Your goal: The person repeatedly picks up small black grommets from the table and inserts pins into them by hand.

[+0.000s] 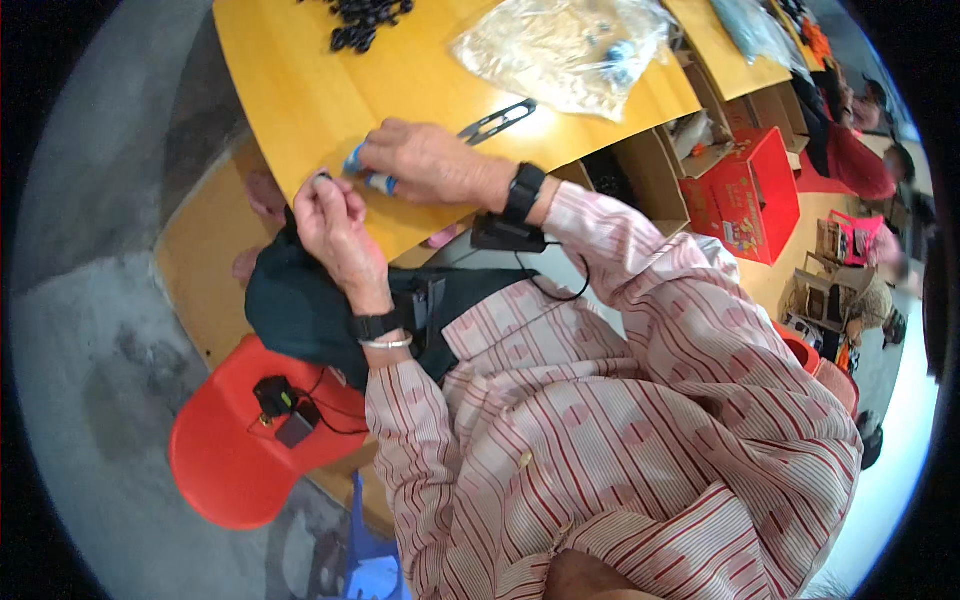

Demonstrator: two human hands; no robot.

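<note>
My left hand (340,235) is at the near left edge of the yellow table (300,90), fingertips pinched together. Between its thumb and fingers shows a small dark piece (322,178), too small to name. Just to the right, my right hand (428,165) reaches over the tabletop with bent fingers, its fingertips close to the left hand's. Blue wrapping (380,183) covers some of its fingers; what they hold, if anything, is hidden. Beyond my right hand lies a pair of dark-handled thread snips (500,122). A heap of small black pieces (365,22) lies at the far left.
A clear plastic bag (560,50) spreads over the far right of the table. Cardboard boxes (650,180) and a red box (745,195) stand beyond its right edge. A red chair (230,440) bearing small black devices is at lower left. Several people sit at far right.
</note>
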